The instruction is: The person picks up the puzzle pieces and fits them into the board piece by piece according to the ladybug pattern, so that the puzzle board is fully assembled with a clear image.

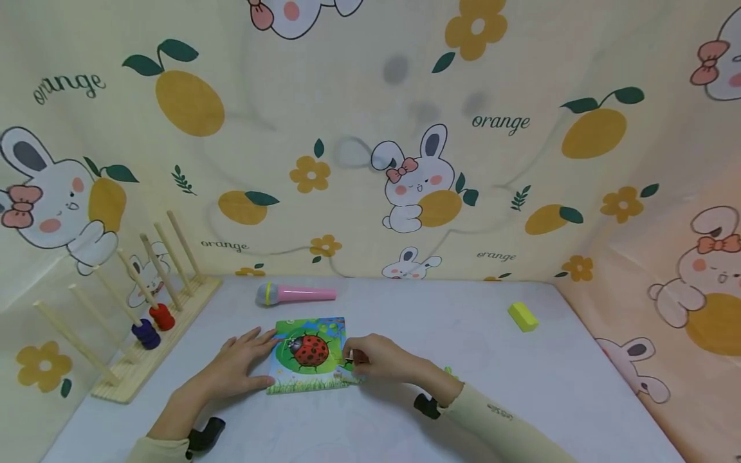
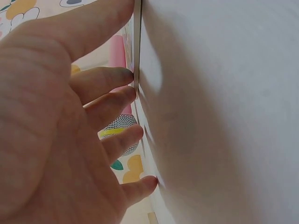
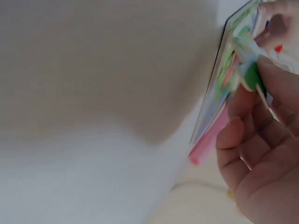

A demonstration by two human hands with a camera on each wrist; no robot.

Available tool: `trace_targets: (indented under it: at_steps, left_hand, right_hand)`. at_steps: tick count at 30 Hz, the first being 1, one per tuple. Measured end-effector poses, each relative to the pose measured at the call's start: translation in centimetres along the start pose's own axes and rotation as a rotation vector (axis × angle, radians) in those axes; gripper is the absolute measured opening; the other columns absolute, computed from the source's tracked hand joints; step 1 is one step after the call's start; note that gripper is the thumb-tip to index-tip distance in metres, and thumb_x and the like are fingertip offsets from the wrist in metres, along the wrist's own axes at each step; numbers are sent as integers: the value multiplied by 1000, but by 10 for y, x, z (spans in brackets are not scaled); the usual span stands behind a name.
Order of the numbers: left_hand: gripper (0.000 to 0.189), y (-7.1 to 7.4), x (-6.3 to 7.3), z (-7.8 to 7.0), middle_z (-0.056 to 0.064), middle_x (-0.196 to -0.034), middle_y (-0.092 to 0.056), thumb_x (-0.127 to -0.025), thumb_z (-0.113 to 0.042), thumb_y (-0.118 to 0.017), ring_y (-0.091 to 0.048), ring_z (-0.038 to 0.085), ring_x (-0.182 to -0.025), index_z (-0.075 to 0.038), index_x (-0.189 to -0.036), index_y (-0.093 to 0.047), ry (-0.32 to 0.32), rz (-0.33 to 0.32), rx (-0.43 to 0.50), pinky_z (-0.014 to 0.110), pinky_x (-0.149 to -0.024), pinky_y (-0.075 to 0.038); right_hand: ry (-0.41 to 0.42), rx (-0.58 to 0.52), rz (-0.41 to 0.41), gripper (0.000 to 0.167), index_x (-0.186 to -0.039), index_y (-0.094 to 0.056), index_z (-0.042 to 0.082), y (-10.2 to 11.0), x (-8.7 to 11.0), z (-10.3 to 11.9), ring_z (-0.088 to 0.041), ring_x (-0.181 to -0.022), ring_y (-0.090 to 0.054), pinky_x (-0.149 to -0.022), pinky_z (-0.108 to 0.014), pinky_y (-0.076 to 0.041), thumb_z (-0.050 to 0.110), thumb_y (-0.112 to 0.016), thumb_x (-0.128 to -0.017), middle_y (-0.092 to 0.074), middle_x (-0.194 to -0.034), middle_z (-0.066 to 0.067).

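A flat ladybug puzzle (image 1: 309,350) lies on the table, green and blue with a grass strip along its near edge. My left hand (image 1: 236,366) has its fingers spread beside the puzzle's left side; in the left wrist view the thumb and some fingertips (image 2: 128,77) touch its edge. Over the right side, my right hand (image 1: 384,359) pinches a small puzzle piece (image 3: 252,74), green and pale, between thumb and fingers. The piece is tilted up from the board in the right wrist view, and the hand hides most of it in the head view.
Behind the puzzle lies a pink toy microphone (image 1: 303,294). On the left stands a wooden peg rack (image 1: 130,373) with blue rings (image 1: 146,334) and red rings (image 1: 163,317). A yellow block (image 1: 523,317) sits at the back right. Something small and green (image 1: 450,372) shows behind the right forearm.
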State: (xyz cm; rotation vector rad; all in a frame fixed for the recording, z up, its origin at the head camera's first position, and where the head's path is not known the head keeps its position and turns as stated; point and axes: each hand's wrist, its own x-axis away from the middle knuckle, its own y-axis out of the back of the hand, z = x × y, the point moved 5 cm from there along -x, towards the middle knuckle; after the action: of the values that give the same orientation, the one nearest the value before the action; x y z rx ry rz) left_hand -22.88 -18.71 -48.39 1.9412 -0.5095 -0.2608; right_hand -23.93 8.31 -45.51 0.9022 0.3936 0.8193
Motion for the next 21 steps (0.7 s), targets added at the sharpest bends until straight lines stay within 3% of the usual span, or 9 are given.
trace_targets:
  at_steps: [9, 15, 21]
  left_hand:
    - [82, -1, -1, 0, 15, -155, -40, -81, -53, -77, -26, 50, -143, -7, -144, -53, 1, 4, 0, 81, -103, -17]
    - [82, -1, -1, 2, 14, -155, -41, -81, -52, -77, -27, 49, -143, -6, -144, -53, -4, -4, -1, 81, -102, -18]
    - [82, 0, 0, 1, 15, -155, -40, -82, -52, -77, -27, 50, -143, -5, -144, -52, -11, -5, 7, 81, -102, -18]
  right_hand:
    - [93, 156, -37, 23, -106, -66, 15, -21, -42, 30, -1, -67, -45, -61, -14, -38, 9, -78, -87, -51, -73, 11]
    - [121, 180, -44, 26, -114, -70, 13, -33, -57, 37, 2, -75, -50, -66, -8, -41, 7, -74, -90, -66, -91, 10]
    - [121, 192, -67, 22, -110, -70, 12, -33, -62, 41, 1, -73, -50, -65, -10, -41, 5, -72, -90, -63, -86, 10]
